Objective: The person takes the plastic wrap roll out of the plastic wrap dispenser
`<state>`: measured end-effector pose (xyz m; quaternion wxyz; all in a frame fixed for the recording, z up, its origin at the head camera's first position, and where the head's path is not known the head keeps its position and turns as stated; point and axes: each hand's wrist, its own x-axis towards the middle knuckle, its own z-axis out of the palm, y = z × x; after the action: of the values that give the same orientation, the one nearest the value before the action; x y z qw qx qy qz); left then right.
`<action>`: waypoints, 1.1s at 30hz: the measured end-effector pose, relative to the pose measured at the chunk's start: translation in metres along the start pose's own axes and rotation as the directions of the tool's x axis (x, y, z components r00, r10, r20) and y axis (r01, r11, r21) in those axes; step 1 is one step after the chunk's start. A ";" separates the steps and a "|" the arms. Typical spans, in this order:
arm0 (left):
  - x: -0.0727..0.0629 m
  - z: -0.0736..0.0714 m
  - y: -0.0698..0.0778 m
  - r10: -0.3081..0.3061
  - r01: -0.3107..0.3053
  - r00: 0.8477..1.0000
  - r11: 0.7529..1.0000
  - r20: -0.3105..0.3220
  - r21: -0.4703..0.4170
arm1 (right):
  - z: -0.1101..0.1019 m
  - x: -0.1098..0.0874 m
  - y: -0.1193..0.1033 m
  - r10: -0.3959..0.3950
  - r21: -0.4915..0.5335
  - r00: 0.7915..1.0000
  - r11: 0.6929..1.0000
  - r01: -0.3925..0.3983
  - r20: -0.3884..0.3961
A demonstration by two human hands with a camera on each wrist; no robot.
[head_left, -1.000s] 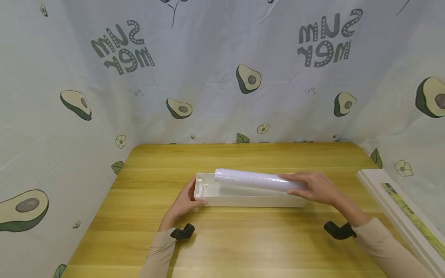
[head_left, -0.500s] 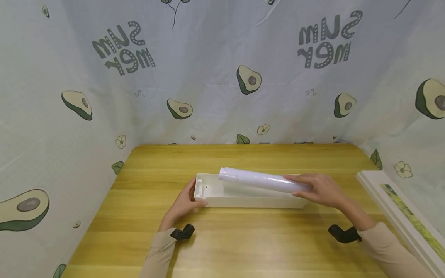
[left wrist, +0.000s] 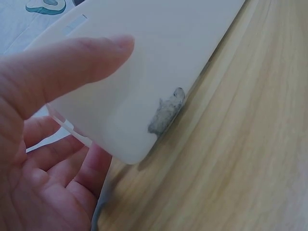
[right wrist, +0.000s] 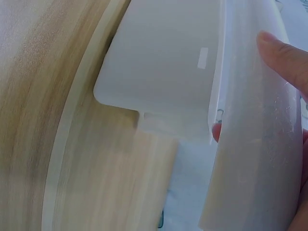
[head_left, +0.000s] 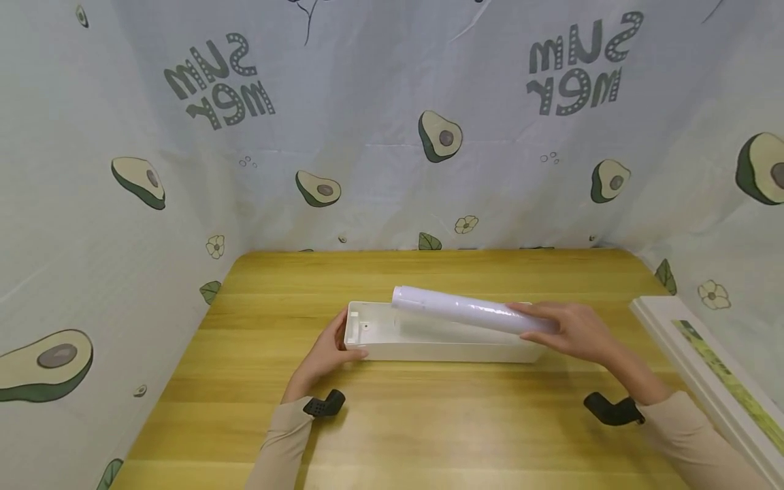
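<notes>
A long, open white plastic box (head_left: pixel 453 352) lies across the middle of the wooden table. My left hand (head_left: pixel 324 347) grips its left end, thumb on the front wall and fingers around the end wall. In the left wrist view a grey smudge (left wrist: pixel 167 111) shows on the box's lower edge. My right hand (head_left: pixel 572 330) holds a shiny, whitish roll of plastic film (head_left: pixel 456 307) by its right end, thumb in front and fingers behind. The roll slants over the box, left end higher, and overlaps its back rim in the head view. Inside the box, a small hole shows near the left end.
A long white lid-like piece with a green-yellow label (head_left: pixel 725 374) lies along the table's right side. A curtain (head_left: pixel 373 150) printed with avocados hangs behind and beside the table (head_left: pixel 429 429). Black cameras sit on both wrists.
My right hand has moved to the right, drawing the roll of plastic film right and slightly up. The left hand keeps its grip on the box, which stays in place.
</notes>
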<state>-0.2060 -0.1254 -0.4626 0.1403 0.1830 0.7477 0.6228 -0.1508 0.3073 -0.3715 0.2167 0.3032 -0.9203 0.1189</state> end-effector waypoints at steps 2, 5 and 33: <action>0.000 0.000 0.000 -0.004 0.004 1.000 1.000 0.001 -0.003 | -0.001 -0.001 0.001 -0.006 -0.012 1.000 1.000 0.005 -0.009; 0.000 0.000 0.000 -0.005 0.005 1.000 1.000 0.002 -0.015 | -0.003 -0.002 0.002 -0.007 -0.033 1.000 0.999 0.006 -0.018; -0.002 0.001 0.004 -0.030 0.030 0.999 0.999 -0.016 0.030 | -0.017 -0.021 0.012 0.016 -0.098 0.996 0.995 -0.024 -0.089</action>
<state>-0.2037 -0.1245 -0.4585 0.1408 0.1689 0.7607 0.6107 -0.1374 0.3333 -0.3669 0.2707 0.2773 -0.9176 0.0885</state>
